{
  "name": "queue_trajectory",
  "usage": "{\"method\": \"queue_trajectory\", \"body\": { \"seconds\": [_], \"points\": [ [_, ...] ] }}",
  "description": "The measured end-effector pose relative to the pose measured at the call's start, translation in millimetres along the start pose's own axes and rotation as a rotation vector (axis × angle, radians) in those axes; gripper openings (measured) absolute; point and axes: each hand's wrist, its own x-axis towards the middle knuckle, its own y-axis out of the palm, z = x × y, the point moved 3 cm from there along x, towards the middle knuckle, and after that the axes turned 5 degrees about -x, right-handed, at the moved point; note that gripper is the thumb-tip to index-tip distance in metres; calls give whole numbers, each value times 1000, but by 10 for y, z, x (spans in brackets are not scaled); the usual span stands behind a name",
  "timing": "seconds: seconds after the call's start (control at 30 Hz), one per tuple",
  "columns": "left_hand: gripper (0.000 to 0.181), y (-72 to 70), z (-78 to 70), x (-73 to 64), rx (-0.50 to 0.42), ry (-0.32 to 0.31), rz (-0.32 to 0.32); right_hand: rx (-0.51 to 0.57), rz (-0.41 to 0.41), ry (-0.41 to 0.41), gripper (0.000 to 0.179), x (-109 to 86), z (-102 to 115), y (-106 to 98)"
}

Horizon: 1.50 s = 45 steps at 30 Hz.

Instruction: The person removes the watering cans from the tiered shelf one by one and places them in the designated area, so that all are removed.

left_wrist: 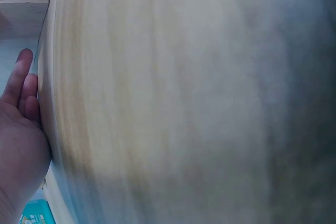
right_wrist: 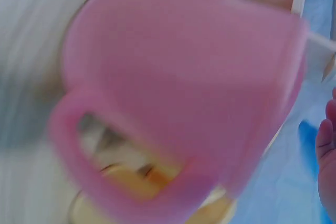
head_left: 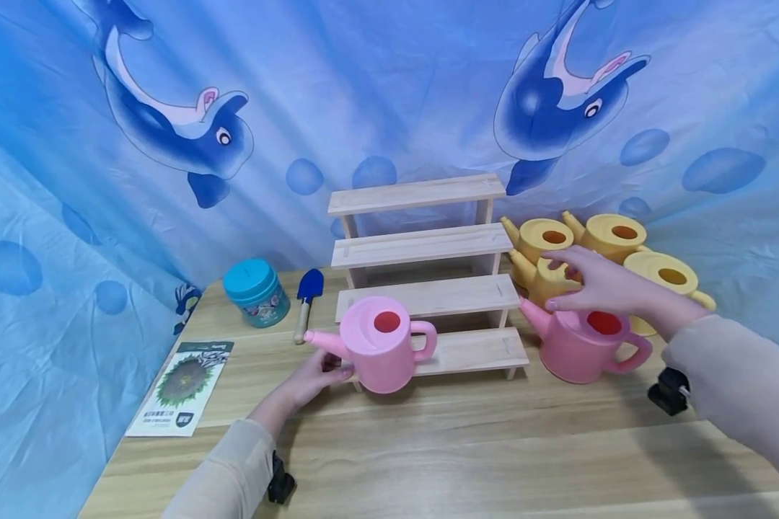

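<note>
A pink watering can (head_left: 378,353) overlaps the left part of the lowest board of the wooden step stand (head_left: 454,294), its spout pointing left. My left hand (head_left: 313,376) is at the left end of that board, under the spout, with fingers extended beside the stand in the left wrist view. My right hand (head_left: 593,280) is raised over the yellow watering cans (head_left: 545,285), thumb and fingers apart, nothing between them. Just below it a second pink watering can (head_left: 574,353) stands on the table, large in the right wrist view.
Left of the stand are a turquoise lidded tub (head_left: 257,295), a small blue trowel (head_left: 309,288) with a wooden handle, and a sunflower seed packet (head_left: 183,389). Several yellow cans crowd together right of the stand. A blue dolphin curtain (head_left: 376,86) hangs behind the wooden table (head_left: 441,447).
</note>
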Motion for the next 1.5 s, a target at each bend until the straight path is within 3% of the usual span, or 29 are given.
{"method": "queue_trajectory", "body": {
  "seconds": [0.47,0.7,0.93,1.2,1.4,1.5],
  "points": [
    [65,-3,20,12,10,18,6,117,101,-174,84,643,722,335],
    [65,6,-14,-17,-3,13,12,197,225,-205,86,847,1089,557],
    [63,7,7,-7,-4,16,4,259,293,-224,87,950,1395,762],
    [64,1,31,3,9,17,-13,300,342,-232,90,997,1556,929],
    [65,11,-18,-17,-6,-3,-6,481,403,-225,87,983,1655,996],
    [64,25,-123,-64,-17,-2,5,547,435,-231,87,968,1668,1012]
  ]
}}
